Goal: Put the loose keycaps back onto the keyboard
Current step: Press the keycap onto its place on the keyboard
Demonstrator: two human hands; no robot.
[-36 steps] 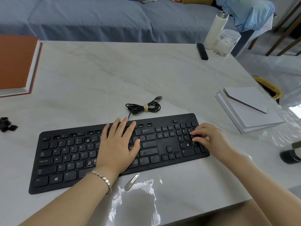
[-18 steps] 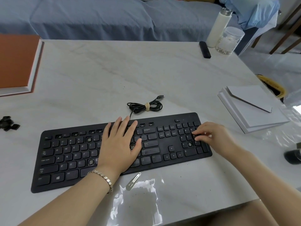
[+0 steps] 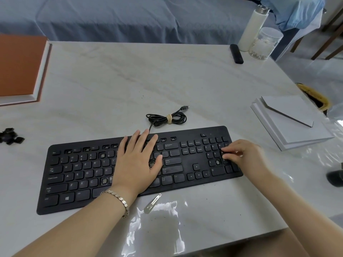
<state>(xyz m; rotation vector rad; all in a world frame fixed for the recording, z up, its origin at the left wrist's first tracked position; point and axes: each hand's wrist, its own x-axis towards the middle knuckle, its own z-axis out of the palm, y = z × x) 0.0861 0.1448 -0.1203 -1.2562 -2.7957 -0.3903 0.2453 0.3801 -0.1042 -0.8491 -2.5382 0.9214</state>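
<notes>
On the pale, veined marble table (image 3: 148, 80), two hands work over a flat black keyboard (image 3: 193, 158).
The left hand (image 3: 137, 162) lies flat across the middle keys, fingers straight and slightly spread, holding nothing. The right hand (image 3: 245, 156) curls its fingertips onto the number pad; whether they pinch a keycap cannot be told. The loose keycaps (image 3: 10, 136), small and black, lie heaped near the table's left edge, well apart from the keyboard.

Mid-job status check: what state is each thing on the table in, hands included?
keyboard, lying flat, several sockets bare.
loose keycaps, piled off the keyboard, far left.
cable, coiled, tied, unplugged.
left hand, flat on the keys.
right hand, fingers curled over the keyboard's right end; grip unclear.
bottle, upright, capped.
jar, upright, lidded.
</notes>
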